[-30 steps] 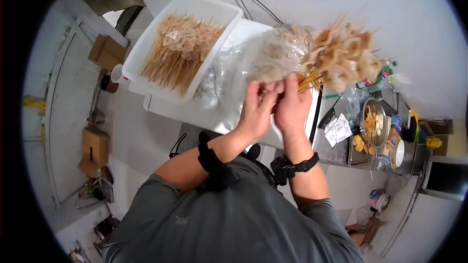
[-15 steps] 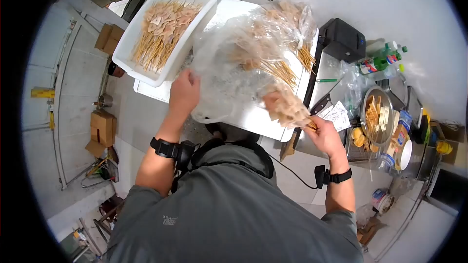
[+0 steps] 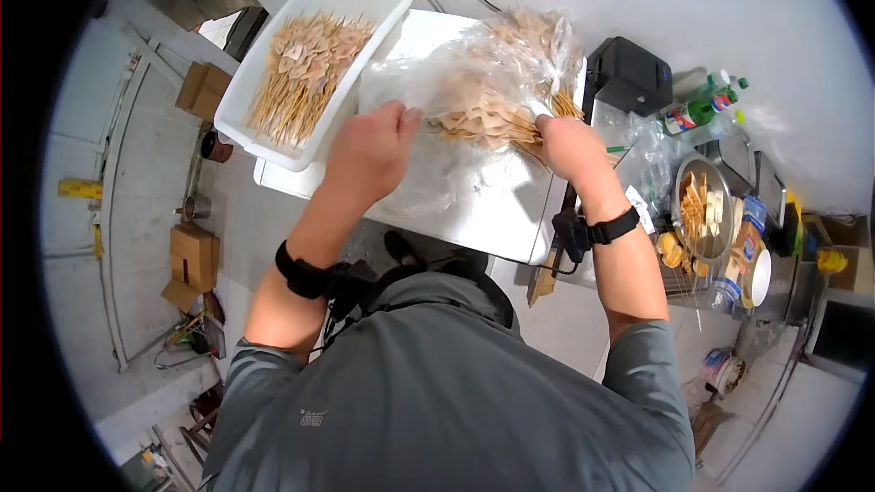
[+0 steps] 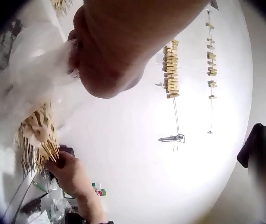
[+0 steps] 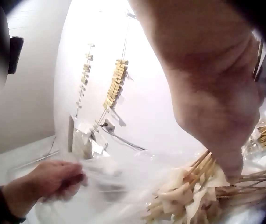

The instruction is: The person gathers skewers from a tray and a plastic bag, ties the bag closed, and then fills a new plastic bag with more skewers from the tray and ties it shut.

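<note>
L hand [image 3: 369, 150] pinches edge of clear plastic bag [image 3: 410, 82]; R hand [image 3: 576, 150] grips bundle of pale, flat food pieces on thin wooden skewers [image 3: 490, 123] by stick ends. Bundle's at bag, above white rectangular counter [image 3: 492, 220]; can't tell how far in. White rectangular plastic tub [image 3: 260, 148] w/ similar skewers [image 3: 305, 77], counter's L side.

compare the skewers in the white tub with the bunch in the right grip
The tub skewers form a broad pile; the held bunch is smaller. The tub skewers lie untouched in the white tub; the right grip clasps the held bunch's sticks. Bare tub sticks point mostly down the head view; the held bunch's point right. Both carry pale food on thin sticks.
</note>
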Tool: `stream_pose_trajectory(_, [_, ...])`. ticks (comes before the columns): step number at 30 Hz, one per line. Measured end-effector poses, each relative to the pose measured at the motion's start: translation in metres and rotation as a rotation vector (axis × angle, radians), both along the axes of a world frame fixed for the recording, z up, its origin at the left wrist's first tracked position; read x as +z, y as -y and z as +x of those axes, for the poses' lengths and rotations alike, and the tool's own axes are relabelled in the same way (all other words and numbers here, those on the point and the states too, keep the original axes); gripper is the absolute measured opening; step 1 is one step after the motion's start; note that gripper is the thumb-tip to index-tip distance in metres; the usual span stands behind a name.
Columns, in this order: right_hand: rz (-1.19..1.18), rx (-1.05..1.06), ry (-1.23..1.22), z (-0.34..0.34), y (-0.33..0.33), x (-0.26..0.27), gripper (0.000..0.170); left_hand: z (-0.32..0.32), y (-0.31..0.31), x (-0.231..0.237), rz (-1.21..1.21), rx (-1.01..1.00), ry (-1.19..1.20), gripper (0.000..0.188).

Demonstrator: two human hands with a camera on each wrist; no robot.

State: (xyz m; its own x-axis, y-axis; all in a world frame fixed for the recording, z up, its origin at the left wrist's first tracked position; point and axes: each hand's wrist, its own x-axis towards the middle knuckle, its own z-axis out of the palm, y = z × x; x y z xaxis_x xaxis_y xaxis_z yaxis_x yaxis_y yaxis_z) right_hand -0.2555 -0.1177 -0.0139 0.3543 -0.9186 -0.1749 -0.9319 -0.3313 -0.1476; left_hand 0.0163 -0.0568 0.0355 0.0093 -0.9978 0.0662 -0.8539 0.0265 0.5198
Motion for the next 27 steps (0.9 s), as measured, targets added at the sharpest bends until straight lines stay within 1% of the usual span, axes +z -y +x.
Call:
stream_pose_trajectory(2, [0.012,0.032,-0.015,0.008,0.001,0.001,0.021,-0.004,0.004,-0.002,-0.014,-0.027,-0.029,0.035])
stream_pose_trajectory(3, [-0.012,0.004,-0.004,0.012,0.004,-0.007,0.020,-0.006,0.005,0.000,-0.016,-0.026,-0.033,0.035])
stream_pose_trajectory(5, [-0.032,-0.039,0.019,0.023,0.002,-0.024,0.019,-0.012,0.004,0.004,-0.009,-0.038,-0.132,0.035])
stream_pose_trajectory(6, [0.014,-0.096,0.127,0.033,-0.004,-0.033,0.022,-0.016,0.003,0.004,-0.015,-0.041,-0.134,0.035])
stream_pose_trajectory(8, [0.108,-0.092,0.261,0.043,-0.015,-0.043,0.030,-0.022,-0.005,-0.004,0.021,-0.064,-0.179,0.036])
stream_pose_trajectory(9, [0.102,-0.081,0.263,0.043,-0.019,-0.054,0.030,-0.022,-0.012,-0.012,0.012,-0.055,-0.176,0.036])
stream_pose_trajectory(11, [0.244,-0.143,0.523,0.041,-0.022,-0.070,0.040,-0.021,-0.026,-0.028,0.021,-0.056,-0.213,0.034])
stream_pose_trajectory(12, [0.239,-0.137,0.526,0.042,-0.022,-0.068,0.040,-0.019,-0.032,-0.030,0.015,-0.052,-0.210,0.034])
stream_pose_trajectory(14, [0.270,-0.208,0.554,0.042,-0.025,-0.060,0.041,-0.016,-0.044,-0.034,0.177,0.008,-0.341,0.036])
stream_pose_trajectory(15, [0.227,-0.221,0.596,0.047,-0.028,-0.050,0.040,-0.015,-0.048,-0.037,0.179,0.008,-0.341,0.036])
stream_pose_trajectory(17, [0.225,-0.229,0.568,0.060,-0.026,-0.054,0.040,-0.012,-0.052,-0.044,0.145,0.068,-0.485,0.042])
stream_pose_trajectory(18, [0.220,-0.233,0.538,0.068,-0.025,-0.053,0.040,-0.011,-0.052,-0.047,0.145,0.073,-0.488,0.042])
stream_pose_trajectory(19, [0.223,-0.262,0.581,0.074,-0.029,-0.052,0.039,-0.010,-0.051,-0.050,0.127,0.093,-0.513,0.042])
stream_pose_trajectory(21, [0.249,-0.256,0.556,0.082,-0.030,-0.070,0.038,-0.007,-0.051,-0.058,0.103,0.121,-0.539,0.042])
stream_pose_trajectory(22, [0.273,-0.254,0.534,0.085,-0.027,-0.079,0.037,-0.004,-0.049,-0.062,0.090,0.127,-0.638,0.041])
stream_pose_trajectory(23, [0.249,-0.257,0.552,0.087,-0.028,-0.077,0.036,-0.003,-0.049,-0.065,0.081,0.134,-0.736,0.039])
stream_pose_trajectory(24, [0.250,-0.248,0.548,0.090,-0.029,-0.076,0.036,-0.002,-0.050,-0.066,0.077,0.142,-0.740,0.039])
stream_pose_trajectory(26, [0.226,-0.284,0.731,0.096,-0.031,-0.073,0.035,-0.005,-0.052,-0.067,0.134,0.137,-0.888,0.036])
stream_pose_trajectory(27, [0.230,-0.282,0.727,0.099,-0.030,-0.087,0.035,-0.007,-0.055,-0.069,0.135,0.143,-0.891,0.036])
